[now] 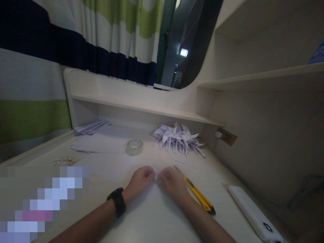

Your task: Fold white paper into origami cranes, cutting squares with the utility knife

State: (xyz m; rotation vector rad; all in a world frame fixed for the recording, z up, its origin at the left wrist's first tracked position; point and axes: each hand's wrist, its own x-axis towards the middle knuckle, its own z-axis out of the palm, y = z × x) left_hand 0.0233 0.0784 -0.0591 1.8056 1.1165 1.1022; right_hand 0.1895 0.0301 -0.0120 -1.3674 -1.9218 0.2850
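Note:
My left hand (141, 179), with a dark watch (116, 201) on its wrist, is closed in a pinch low over the desk. Close beside it, my right hand (173, 182) is also closed, its fingers slightly blurred. The fingertips of both hands almost meet, and whatever they pinch is too small or hidden to name. A yellow utility knife (199, 195) lies just right of my right hand, its blade end partly behind the hand. Beyond the hands are a roll of clear tape (134, 147) and a thin white paper stick (183, 163).
White paper pinwheels (177, 136) are heaped at the back right. Paper sheets (101, 143) and folded strips (92, 127) lie back left, with small pale bits (67, 161) nearer. A white power bank-like device (253, 212) is at right, below a wall socket (227, 136). A shelf (146, 107) overhangs the back.

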